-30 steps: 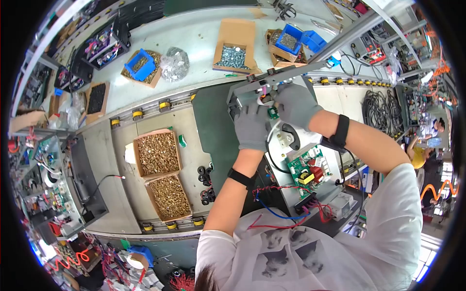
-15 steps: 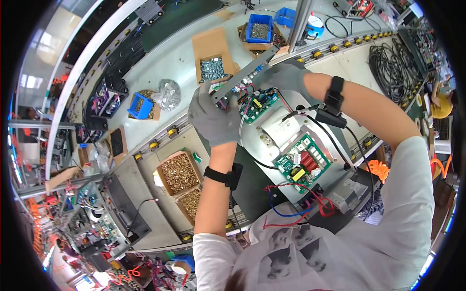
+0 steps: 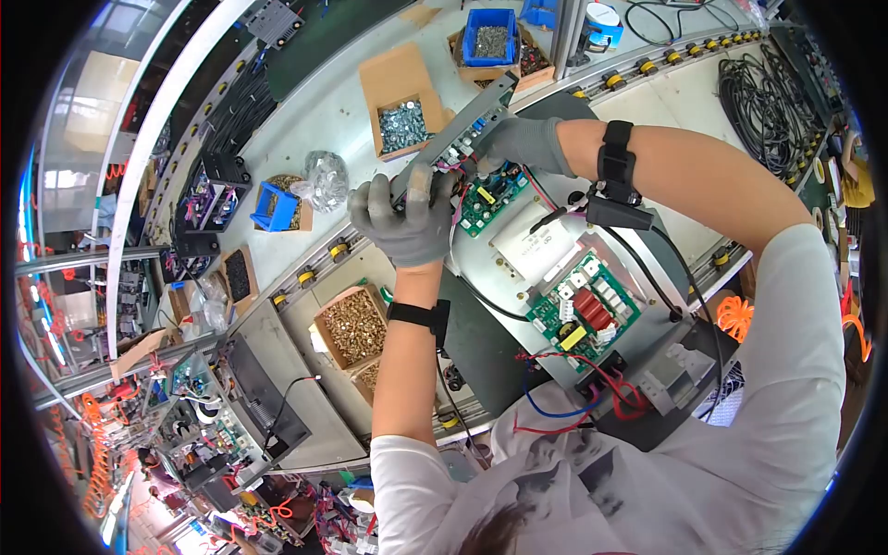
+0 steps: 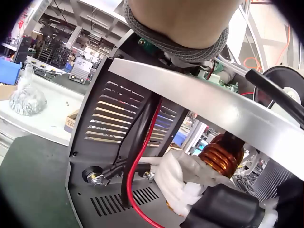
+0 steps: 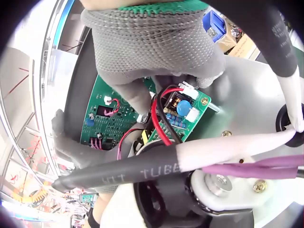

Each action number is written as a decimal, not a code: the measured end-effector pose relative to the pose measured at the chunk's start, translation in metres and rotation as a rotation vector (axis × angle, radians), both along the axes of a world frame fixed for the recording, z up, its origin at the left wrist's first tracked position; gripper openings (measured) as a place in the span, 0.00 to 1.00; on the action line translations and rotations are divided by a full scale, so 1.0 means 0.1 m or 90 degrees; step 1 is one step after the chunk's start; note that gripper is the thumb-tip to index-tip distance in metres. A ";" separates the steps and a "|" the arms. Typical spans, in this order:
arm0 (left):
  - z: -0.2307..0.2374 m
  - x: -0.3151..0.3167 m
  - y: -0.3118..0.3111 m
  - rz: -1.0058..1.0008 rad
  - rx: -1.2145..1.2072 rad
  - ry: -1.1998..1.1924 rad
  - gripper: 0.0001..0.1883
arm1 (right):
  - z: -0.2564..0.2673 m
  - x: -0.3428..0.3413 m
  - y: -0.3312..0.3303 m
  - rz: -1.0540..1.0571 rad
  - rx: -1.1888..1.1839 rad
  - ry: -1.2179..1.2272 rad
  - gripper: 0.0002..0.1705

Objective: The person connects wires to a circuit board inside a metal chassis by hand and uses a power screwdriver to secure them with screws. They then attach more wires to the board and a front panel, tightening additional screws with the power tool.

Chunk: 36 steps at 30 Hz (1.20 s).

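Grey knit covers the L hand (image 3: 402,222); its fingers are bent and slightly spread, gripping the near end of the metal panel (image 3: 453,143). Ctrl bd (image 5: 102,124) is on the panel's inner face, so a slip there could let that end drop and scrape bd parts on the chassis. The panel is tilted, held up betw. the 2 hands, leads running from it; if it's pulled too far out, they'd go tight and a plug could work loose.

Just beyond the L fingertips, a carton of screws (image 3: 402,127): a wide swing of the panel might clip it & scatter hardware.

R hand (image 5: 154,50) has its fingers bent in behind the panel, close together, tips by a small connector (image 5: 142,117); can't tell if they're pinching it or just touching. Tight gap, so a blind tug might bend pins or catch the red/black wires (image 5: 157,118) right beside them. Small pwr bd (image 3: 490,199) is just under those fingers, easily knocked by a knuckle.

Further R, below the R wrist, the cam cord (image 3: 694,277) hangs near the larger bd (image 3: 587,310); moving that arm might snag it on chassis parts.
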<state>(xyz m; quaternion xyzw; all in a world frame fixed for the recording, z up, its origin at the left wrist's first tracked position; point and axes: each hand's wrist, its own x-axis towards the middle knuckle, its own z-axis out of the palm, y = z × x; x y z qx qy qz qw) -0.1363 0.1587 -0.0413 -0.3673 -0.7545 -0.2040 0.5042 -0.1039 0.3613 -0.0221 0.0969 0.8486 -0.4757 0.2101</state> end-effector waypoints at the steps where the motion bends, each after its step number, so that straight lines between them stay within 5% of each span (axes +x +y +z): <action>1: 0.00 -0.01 0.00 0.002 0.004 0.001 0.36 | -0.07 -0.06 0.01 0.034 0.039 0.015 0.25; 5: -0.01 0.03 0.03 -0.011 0.066 -0.061 0.26 | -0.23 -0.21 -0.04 0.003 0.141 -0.157 0.25; 7: 0.01 0.05 0.03 0.095 0.004 0.030 0.33 | -0.25 -0.05 0.02 -0.124 -0.122 -0.041 0.24; 10: 0.19 0.16 0.12 0.234 -0.054 0.133 0.33 | -0.37 -0.18 0.02 -0.095 -0.123 -0.086 0.21; 14: 0.38 0.19 0.24 0.269 -0.237 -0.038 0.36 | -0.38 -0.05 0.02 -0.184 -0.250 -0.015 0.20; 24: 0.17 0.13 0.27 0.233 -0.201 -0.019 0.30 | -0.13 0.03 -0.03 0.059 0.114 0.116 0.16; 31: 0.29 0.17 0.25 0.223 -0.218 -0.016 0.33 | -0.14 -0.03 -0.03 0.028 0.095 0.028 0.14; 33: 0.31 0.20 0.26 0.206 -0.231 -0.036 0.37 | -0.23 0.03 -0.04 0.090 0.121 0.156 0.13; 36: 0.34 0.20 0.29 0.200 -0.205 -0.026 0.27 | -0.24 0.00 -0.04 0.105 0.166 0.168 0.12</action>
